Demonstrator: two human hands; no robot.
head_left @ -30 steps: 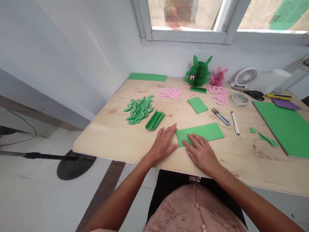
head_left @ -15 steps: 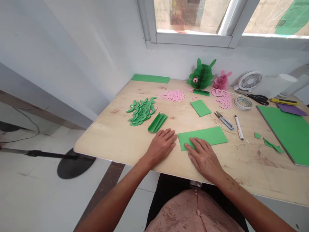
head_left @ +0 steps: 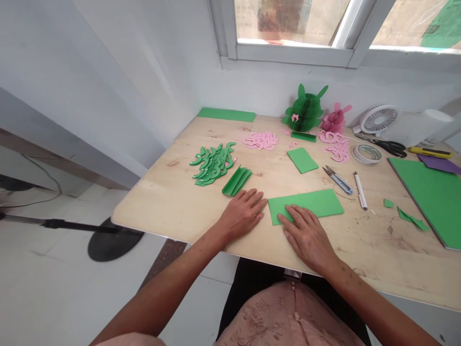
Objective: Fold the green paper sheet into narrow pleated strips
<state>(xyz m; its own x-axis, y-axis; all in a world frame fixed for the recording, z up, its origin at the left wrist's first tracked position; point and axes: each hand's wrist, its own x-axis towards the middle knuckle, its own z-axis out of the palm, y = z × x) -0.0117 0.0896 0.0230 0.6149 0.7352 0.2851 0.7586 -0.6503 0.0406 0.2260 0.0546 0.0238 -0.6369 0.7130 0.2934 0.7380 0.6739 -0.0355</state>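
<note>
A long strip of green paper lies flat near the table's front edge. My right hand rests on its lower left part, fingers stretched out. Just left of the strip, my left hand lies flat on the wood with its fingers extended and nothing held. Beyond the left fingertips sits an accordion-folded green paper. A heap of curved green cutouts is farther left. Behind the strip are a smaller green paper piece, blue-handled thread snips and a white pen.
Pink cutouts lie farther back. A green paper figure and a pink one stand by the wall, near a white fan. Tape, black scissors, a yellow cutter and green sheets are at right.
The camera view has shifted slightly, so the table's things appear a little farther right. Both hands keep practically the same places, and the green strip has not visibly moved.
</note>
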